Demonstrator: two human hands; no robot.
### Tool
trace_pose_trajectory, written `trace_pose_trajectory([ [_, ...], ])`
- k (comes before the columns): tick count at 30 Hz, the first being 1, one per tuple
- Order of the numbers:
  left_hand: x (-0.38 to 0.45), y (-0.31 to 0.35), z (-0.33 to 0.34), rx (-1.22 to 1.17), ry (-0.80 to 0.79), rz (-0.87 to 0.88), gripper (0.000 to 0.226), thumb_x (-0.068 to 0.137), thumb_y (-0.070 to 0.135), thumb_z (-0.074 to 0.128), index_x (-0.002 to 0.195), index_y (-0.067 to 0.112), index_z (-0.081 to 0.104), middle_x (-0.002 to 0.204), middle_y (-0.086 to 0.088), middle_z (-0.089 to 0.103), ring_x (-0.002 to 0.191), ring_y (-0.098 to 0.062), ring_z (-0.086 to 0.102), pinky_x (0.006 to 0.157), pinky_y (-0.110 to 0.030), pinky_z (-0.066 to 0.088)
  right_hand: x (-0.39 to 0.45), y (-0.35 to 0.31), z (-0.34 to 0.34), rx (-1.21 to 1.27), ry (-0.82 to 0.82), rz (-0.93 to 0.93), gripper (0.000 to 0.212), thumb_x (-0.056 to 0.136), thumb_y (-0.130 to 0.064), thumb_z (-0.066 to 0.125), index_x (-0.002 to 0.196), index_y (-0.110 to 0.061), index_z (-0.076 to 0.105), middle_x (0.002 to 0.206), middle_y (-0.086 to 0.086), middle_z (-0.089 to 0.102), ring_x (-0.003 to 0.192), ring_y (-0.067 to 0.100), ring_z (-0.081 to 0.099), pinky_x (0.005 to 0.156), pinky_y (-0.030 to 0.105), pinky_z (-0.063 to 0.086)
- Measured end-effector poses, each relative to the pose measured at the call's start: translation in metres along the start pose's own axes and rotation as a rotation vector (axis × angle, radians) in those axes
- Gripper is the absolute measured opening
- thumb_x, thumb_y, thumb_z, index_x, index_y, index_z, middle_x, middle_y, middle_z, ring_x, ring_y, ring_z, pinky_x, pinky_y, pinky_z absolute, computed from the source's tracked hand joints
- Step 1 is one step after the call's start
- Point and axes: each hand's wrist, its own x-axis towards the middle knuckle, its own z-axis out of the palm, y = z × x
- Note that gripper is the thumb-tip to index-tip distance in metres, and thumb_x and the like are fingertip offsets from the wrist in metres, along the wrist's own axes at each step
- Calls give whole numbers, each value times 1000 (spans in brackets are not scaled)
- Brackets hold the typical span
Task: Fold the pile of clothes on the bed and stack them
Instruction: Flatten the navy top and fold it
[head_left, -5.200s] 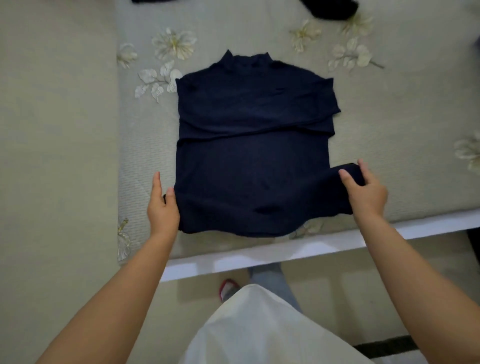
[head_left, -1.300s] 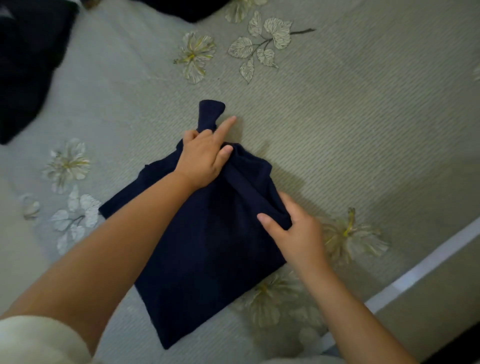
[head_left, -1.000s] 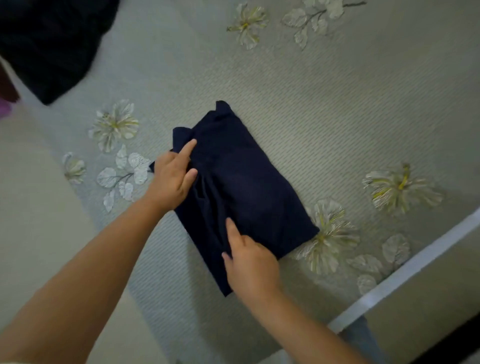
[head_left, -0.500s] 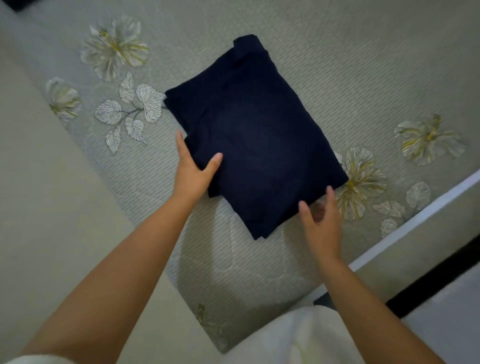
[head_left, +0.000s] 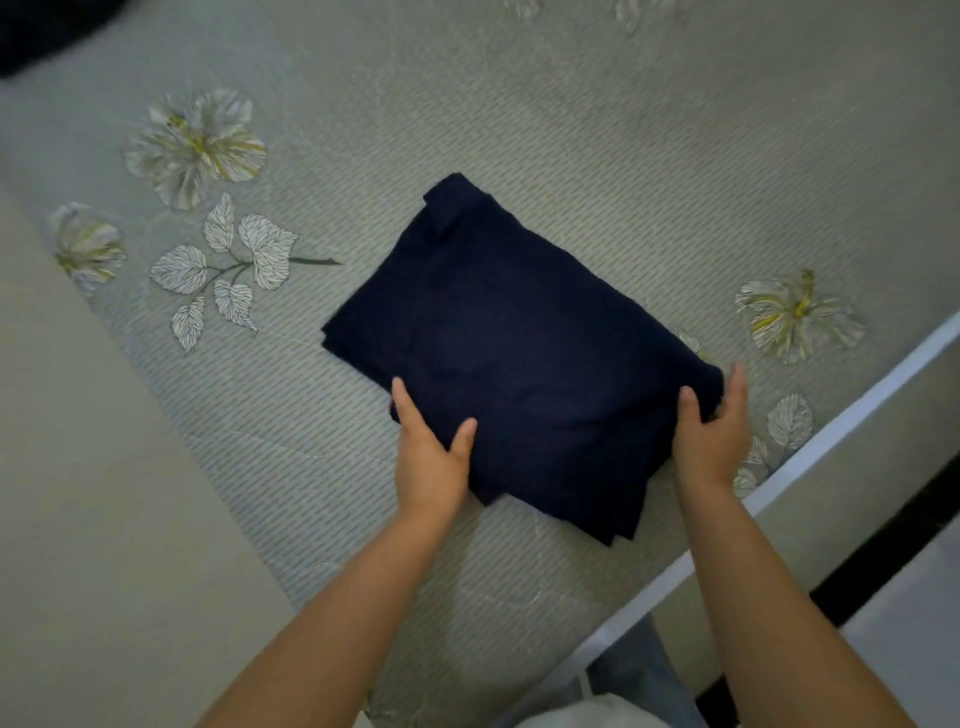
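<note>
A navy top, folded into a compact rectangle, lies on the grey flowered bedspread close to the bed's near edge. My left hand holds the fold's near-left edge, thumb on top of the cloth and fingers along and under the side. At the right corner of the fold, my right hand grips with the thumb on top and the fingers wrapped around the edge. Both forearms reach in from the bottom of the view.
A dark garment shows at the top-left corner of the bed. The bed's white edge runs diagonally at the right, with floor and a black strip beyond. A plain beige band borders the spread at left.
The top went from spread flat to a small folded rectangle. In the last half second both hands closed in on its near edge and right corner and took hold.
</note>
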Motion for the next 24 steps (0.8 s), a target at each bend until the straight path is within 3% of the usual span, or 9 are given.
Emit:
trace_pose_trajectory([
  [4, -11, 1, -6, 284, 204, 47, 94, 80, 41, 64, 148, 15, 4, 142, -21, 24, 128, -31, 30, 105, -40, 29, 10, -3, -16, -43, -15, 61, 70, 92, -21, 52, 148, -19, 9, 125, 14, 53, 115, 26, 51, 101, 37, 36],
  [6, 10, 11, -18, 412, 239, 132, 94, 79, 46, 63, 148, 14, 7, 148, -24, 16, 136, -35, 19, 110, -47, 20, -3, -5, -17, -49, -86, 78, 74, 92, -28, 52, 148, -20, 4, 130, 10, 49, 121, 26, 48, 104, 39, 35],
  [9, 59, 34, -33, 632, 160, 189, 96, 78, 59, 56, 148, 23, 0, 152, -23, 5, 141, -34, 4, 112, -50, 6, -33, -2, -9, -103, -239, 8, 77, 90, -32, 53, 147, -23, 3, 150, 2, 26, 134, 21, 31, 102, 25, 27],
  [12, 96, 53, -39, 757, 13, 148, 102, 74, 69, 51, 145, 33, -13, 152, -21, 0, 141, -35, 5, 111, -54, 4, -47, -1, -3, -76, -288, 43, 78, 89, -31, 56, 147, -27, 4, 147, 5, 32, 130, 22, 35, 91, 21, 28],
  [15, 98, 60, -28, 708, -95, 173, 102, 73, 66, 56, 143, 39, -12, 147, -21, 19, 134, -35, 24, 110, -47, 22, -40, -1, -2, -54, -329, 92, 80, 87, -32, 59, 146, -32, 5, 144, 8, 36, 127, 24, 39, 87, 23, 30],
  [18, 81, 60, -12, 497, -226, 188, 102, 75, 51, 66, 141, 44, -12, 144, -16, 27, 127, -31, 38, 104, -37, 32, -31, -3, -3, -35, -420, 104, 81, 85, -27, 63, 145, -34, 9, 145, 3, 36, 127, 23, 39, 90, 24, 32],
  [21, 63, 57, -4, 308, -319, 228, 94, 83, 31, 65, 142, 39, -7, 148, -1, 29, 129, -18, 38, 101, -24, 30, -19, -4, -10, 44, -513, 138, 78, 84, -20, 65, 144, -34, 17, 148, 0, 32, 133, 18, 33, 100, 25, 30],
  [24, 46, 57, -1, 92, -379, 197, 83, 87, 17, 61, 143, 39, 2, 142, 11, 28, 121, -1, 28, 99, -18, 23, -11, -4, -26, 38, -525, 141, 73, 84, -18, 65, 143, -31, 23, 146, -1, 33, 134, 17, 31, 97, 23, 29],
])
